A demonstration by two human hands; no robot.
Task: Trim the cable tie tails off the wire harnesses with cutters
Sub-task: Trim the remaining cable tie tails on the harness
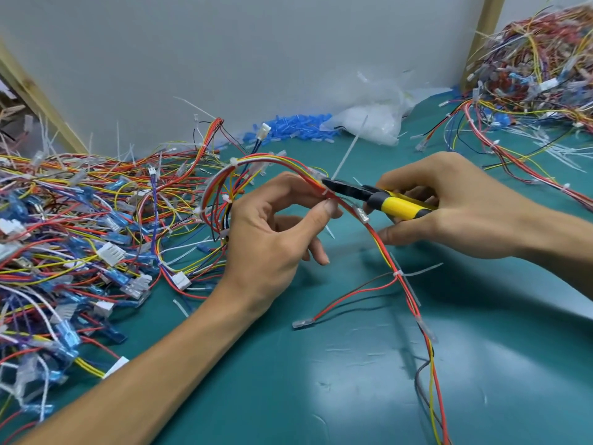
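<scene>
My left hand (pixel 272 226) pinches a wire harness (pixel 378 239) of red, yellow and white wires between thumb and forefinger, lifted above the green mat. My right hand (pixel 449 200) grips yellow-and-black cutters (pixel 385 199). Their black jaws sit at the base of a long white cable tie tail (pixel 349 149) that stands up from the harness just beyond my left thumb. Lower down the same harness another tie (pixel 399 273) has its tail sticking out to the right.
A big tangle of harnesses (pixel 80 226) with blue and white connectors fills the left side. Another pile (pixel 539 69) lies at the far right. Blue sleeves (pixel 288 128) and a clear plastic bag (pixel 375 120) sit by the grey wall. Cut tie tails litter the green mat (pixel 353 364).
</scene>
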